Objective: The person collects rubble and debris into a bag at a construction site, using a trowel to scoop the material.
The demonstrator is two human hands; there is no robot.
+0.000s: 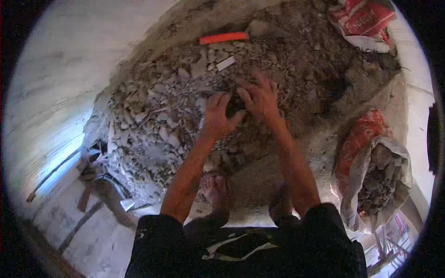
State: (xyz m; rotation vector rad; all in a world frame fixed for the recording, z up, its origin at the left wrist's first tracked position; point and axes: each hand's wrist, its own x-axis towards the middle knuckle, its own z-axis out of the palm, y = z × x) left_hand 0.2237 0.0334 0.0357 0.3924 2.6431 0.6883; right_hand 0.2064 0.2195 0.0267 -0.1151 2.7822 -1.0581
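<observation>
Rubble pile (176,106), centre frame: broken masonry, grey, rough, matt, dusty.
Dark chunk (235,107) at left hand (217,118): rough, matt.
Bar (224,38), top centre: orange, smooth, plastic-looking.
Sack (359,143), right edge: woven plastic, red print, slight sheen, crumpled.
Wall (60,78), upper left: pale plaster, smooth, matt.
Garment (157,241), bottom: dark cloth, matt.

Demolition site indoors: rubble heap (185,106), debris-filled sack (375,176), bare plastered wall (60,69).

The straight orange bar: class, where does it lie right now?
In the head view, the straight orange bar lies on the far edge of the grey rubble pile, left of the red-printed sack.
</observation>
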